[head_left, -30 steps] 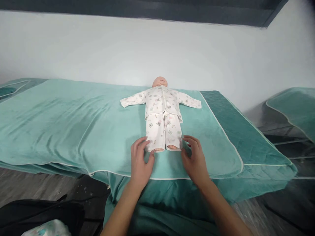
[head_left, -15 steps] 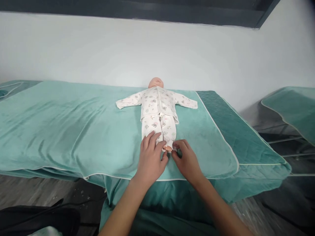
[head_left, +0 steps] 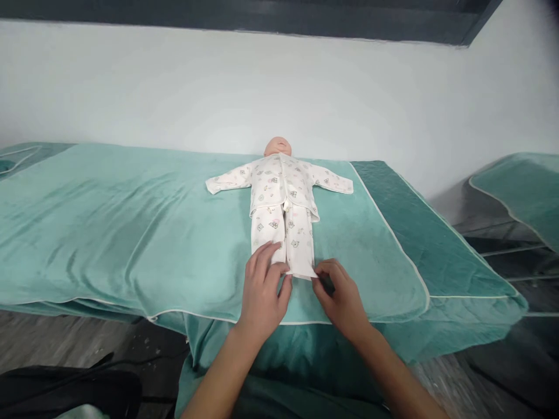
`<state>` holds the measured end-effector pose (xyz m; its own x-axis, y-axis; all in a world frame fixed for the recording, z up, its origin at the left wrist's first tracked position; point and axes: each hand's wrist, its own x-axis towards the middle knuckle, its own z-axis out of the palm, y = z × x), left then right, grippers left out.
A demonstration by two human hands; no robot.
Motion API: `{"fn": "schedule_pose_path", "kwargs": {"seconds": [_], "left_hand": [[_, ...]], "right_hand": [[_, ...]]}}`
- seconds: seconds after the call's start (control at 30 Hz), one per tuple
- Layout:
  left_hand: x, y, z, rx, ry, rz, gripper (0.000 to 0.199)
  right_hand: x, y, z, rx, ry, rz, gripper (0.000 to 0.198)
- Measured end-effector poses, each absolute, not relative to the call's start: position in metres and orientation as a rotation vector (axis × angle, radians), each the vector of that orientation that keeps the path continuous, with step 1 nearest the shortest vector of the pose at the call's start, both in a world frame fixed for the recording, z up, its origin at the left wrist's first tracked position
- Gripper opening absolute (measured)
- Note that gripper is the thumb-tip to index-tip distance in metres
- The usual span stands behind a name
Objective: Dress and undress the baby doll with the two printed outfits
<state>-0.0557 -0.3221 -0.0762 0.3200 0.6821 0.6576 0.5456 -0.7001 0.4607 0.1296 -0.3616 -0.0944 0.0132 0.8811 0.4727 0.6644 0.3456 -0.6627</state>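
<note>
A baby doll (head_left: pixel 278 145) lies on its back, head toward the wall, in a white patterned jacket (head_left: pixel 275 181) with both sleeves spread sideways. It also wears matching trousers (head_left: pixel 299 241). My left hand (head_left: pixel 264 288) rests at the lower legs, thumb and forefinger closed on the inner edge of the trouser cuff on the right. The outer corner of that same cuff is pinched by my right hand (head_left: pixel 338 294). The cuff is drawn flat between them and the doll's foot is hidden. My left hand covers the other cuff.
A light green blanket (head_left: pixel 109 233) covers most of the bed, over a darker quilted cover (head_left: pixel 437 244). Behind stands a white wall (head_left: pixel 174 87). Another green-covered surface (head_left: pixel 524 186) is at the right. A black object (head_left: pixel 70 390) is at the lower left.
The trouser cuff on the right has been pulled down toward me, covering the foot that showed before. Both hands moved slightly nearer to me with it.
</note>
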Motion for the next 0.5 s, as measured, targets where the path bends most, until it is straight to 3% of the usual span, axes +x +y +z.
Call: {"fn": "schedule_pose_path", "kwargs": {"seconds": [0.17,0.5], "left_hand": [[-0.059,-0.324,-0.088,2.442,1.240,1.400,0.034],[-0.073,-0.321,-0.082,2.448,1.135,1.495,0.022]], "right_hand": [[0.140,-0.365,-0.098,-1.447,-1.782,0.350,0.012],[0.140,-0.362,-0.095,-1.468,-1.705,0.460,0.009]]}}
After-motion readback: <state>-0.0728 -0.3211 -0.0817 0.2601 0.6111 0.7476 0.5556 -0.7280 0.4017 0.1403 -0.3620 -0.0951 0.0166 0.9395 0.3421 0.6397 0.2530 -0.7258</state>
